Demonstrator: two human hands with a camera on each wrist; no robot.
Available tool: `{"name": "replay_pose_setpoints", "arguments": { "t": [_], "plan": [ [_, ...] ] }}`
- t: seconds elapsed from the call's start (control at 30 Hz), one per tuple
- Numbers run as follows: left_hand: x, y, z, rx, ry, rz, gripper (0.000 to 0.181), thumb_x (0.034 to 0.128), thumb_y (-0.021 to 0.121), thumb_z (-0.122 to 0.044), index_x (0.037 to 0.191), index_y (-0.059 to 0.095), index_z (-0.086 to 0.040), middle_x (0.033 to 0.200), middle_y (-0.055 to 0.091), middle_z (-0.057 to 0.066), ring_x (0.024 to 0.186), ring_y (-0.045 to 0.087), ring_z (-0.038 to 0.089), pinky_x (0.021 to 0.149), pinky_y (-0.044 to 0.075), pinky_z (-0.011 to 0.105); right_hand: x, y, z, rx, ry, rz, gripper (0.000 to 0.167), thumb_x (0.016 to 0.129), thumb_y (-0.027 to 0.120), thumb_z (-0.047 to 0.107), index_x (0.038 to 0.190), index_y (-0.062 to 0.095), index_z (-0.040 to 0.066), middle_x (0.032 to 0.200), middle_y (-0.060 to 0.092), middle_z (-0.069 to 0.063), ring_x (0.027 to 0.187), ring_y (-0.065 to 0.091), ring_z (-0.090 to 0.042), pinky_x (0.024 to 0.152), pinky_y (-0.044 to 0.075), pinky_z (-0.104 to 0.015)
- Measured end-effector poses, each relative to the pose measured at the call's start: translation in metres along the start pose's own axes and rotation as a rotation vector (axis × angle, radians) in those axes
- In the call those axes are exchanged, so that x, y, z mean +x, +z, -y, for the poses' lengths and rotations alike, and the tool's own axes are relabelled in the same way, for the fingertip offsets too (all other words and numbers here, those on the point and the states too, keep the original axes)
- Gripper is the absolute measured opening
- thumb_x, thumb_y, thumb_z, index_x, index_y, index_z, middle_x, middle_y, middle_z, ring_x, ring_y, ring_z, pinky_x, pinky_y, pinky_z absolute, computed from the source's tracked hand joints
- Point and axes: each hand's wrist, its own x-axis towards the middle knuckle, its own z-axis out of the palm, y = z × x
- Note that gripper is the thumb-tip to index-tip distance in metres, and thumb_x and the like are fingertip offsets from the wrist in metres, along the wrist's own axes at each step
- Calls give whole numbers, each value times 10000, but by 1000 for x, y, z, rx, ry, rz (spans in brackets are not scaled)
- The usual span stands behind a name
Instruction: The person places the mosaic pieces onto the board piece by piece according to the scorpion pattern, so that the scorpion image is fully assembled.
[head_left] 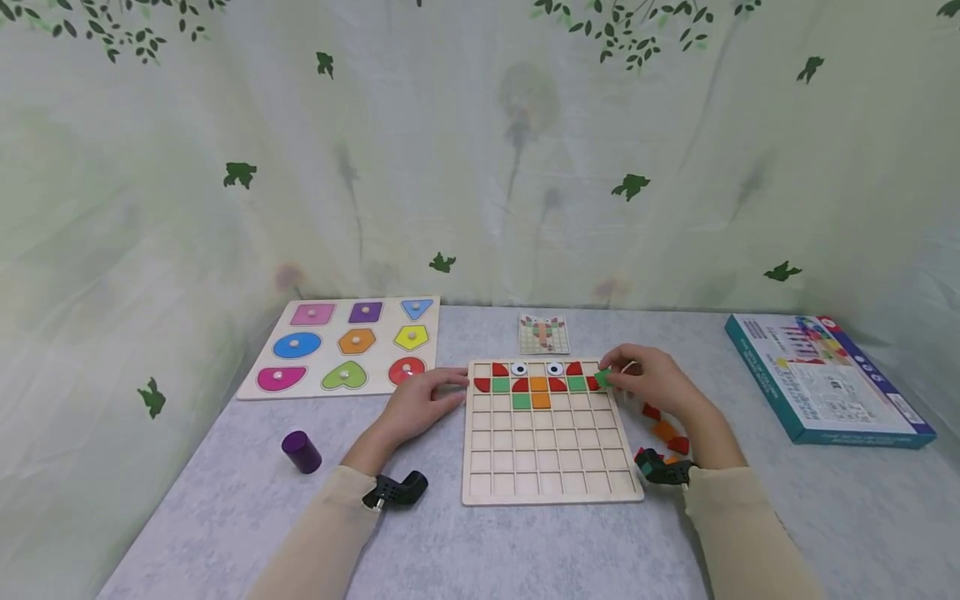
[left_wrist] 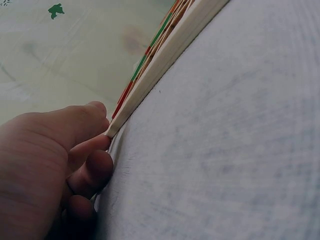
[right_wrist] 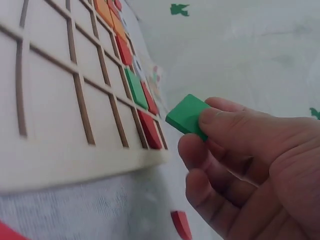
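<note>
A wooden grid board (head_left: 551, 450) lies in front of me, its upper rows partly filled with red, green and orange tiles and two eye tiles. My left hand (head_left: 422, 404) touches the board's left edge near the far corner; in the left wrist view its thumb (left_wrist: 87, 117) and fingertips are at the wood. Over the board's far right corner, my right hand (head_left: 660, 382) pinches a green square tile (right_wrist: 187, 114) between thumb and fingers. The tile is held above the surface, beside a red tile (right_wrist: 149, 131) in the end cell.
Loose red and orange tiles (head_left: 663, 431) lie right of the board, partly hidden by the right wrist. A pattern card (head_left: 543, 335) is behind the board. Further off are a shape puzzle (head_left: 378, 340), a purple cylinder (head_left: 302, 452) and a teal-edged box (head_left: 832, 379).
</note>
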Motion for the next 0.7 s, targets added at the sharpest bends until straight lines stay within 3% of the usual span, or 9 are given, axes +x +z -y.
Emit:
{"name": "replay_pose_setpoints", "arguments": {
  "t": [0.3, 0.43, 0.7],
  "plan": [
    [1, 0, 1, 7, 0, 4, 254, 924, 716, -271, 1178, 727, -258, 1388, 632, -93, 866, 551, 122, 759, 432, 291, 3, 16, 12, 60, -66, 119, 204, 926, 677, 97, 1123, 717, 134, 1016, 640, -87, 880, 617, -210, 745, 539, -274],
    [1, -1, 1, 13, 4, 10, 266, 921, 719, -270, 1186, 725, -247, 1393, 629, -88, 759, 505, 123, 715, 420, 275, 4, 22, 16, 112, -66, 157, 211, 926, 668, 70, 1126, 718, 112, 975, 638, -91, 809, 632, -198, 719, 549, -285],
    [1, -1, 1, 21, 8, 10, 277, 917, 723, -273, 1192, 724, -239, 1392, 630, -83, 714, 489, 116, 682, 412, 257, 6, 34, 21, -11, -66, 138, 207, 911, 716, 160, 1115, 750, 163, 958, 651, -25, 883, 556, -183, 774, 470, -290]
  ]
}}
